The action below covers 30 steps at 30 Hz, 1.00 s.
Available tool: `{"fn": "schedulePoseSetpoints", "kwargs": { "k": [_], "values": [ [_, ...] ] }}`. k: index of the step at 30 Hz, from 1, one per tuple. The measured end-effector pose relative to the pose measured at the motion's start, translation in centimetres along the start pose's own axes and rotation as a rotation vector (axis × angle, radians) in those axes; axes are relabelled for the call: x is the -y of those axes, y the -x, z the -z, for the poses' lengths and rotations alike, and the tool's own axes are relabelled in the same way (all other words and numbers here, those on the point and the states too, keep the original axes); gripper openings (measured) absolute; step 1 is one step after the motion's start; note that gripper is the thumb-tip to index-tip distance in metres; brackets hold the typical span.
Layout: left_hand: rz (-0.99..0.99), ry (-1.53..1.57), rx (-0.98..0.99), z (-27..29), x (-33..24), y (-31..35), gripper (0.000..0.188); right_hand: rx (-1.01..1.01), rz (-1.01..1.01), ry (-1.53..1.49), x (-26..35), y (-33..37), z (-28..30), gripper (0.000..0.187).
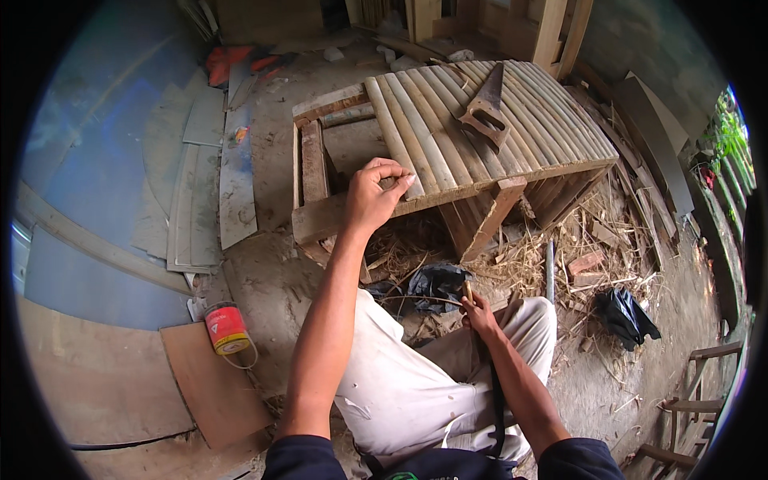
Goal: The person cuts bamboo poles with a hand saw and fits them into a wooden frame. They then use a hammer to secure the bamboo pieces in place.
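Left to right: a red-labelled tin (227, 329) lies on the ground beside plywood sheets (204, 172). The left hand (373, 194) rests at the near edge of the bamboo-slat bench (512, 120), fingers (398, 178) pinched together on the leftmost slat (390, 128); whether they hold something small cannot be told. A handsaw (485, 110) lies on the slats. The right hand (478, 313), over the lap, has its fingers clamped on a wooden tool handle (469, 290).

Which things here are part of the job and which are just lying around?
In use: left hand pinching at the bamboo slats on the wooden frame; right hand gripping a tool handle.
Lying about: saw, red can, black bag, boards.
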<state>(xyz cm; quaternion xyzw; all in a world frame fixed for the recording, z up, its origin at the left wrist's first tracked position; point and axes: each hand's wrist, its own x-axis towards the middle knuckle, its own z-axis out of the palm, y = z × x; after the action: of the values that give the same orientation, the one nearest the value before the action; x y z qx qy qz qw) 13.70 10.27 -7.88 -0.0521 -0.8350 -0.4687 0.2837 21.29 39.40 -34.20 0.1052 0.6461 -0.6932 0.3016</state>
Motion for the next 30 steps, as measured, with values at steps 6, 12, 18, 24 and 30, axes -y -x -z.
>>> {"fn": "schedulePoseSetpoints", "kwargs": {
  "k": [6,12,18,24,30],
  "values": [
    [0.063,0.034,0.045,-0.2,0.4,0.2,0.018,0.031,0.011,-0.024,0.9,0.9,-0.7,0.025],
    [0.054,0.009,0.041,-0.2,0.3,0.3,0.018,0.018,-0.035,0.011,0.5,0.3,-0.5,0.035],
    [0.053,0.020,0.048,-0.2,0.2,0.4,0.017,0.061,-0.018,0.020,-0.2,0.0,-0.2,0.046],
    [-0.030,-0.051,0.035,-0.3,0.1,0.6,0.017,0.052,-0.073,-0.031,1.2,0.4,-0.7,0.035],
    [-0.170,-0.172,-0.001,-0.6,-0.2,1.0,0.015,-0.022,-0.283,-0.242,2.5,5.3,-1.7,0.020]
  ]
}}
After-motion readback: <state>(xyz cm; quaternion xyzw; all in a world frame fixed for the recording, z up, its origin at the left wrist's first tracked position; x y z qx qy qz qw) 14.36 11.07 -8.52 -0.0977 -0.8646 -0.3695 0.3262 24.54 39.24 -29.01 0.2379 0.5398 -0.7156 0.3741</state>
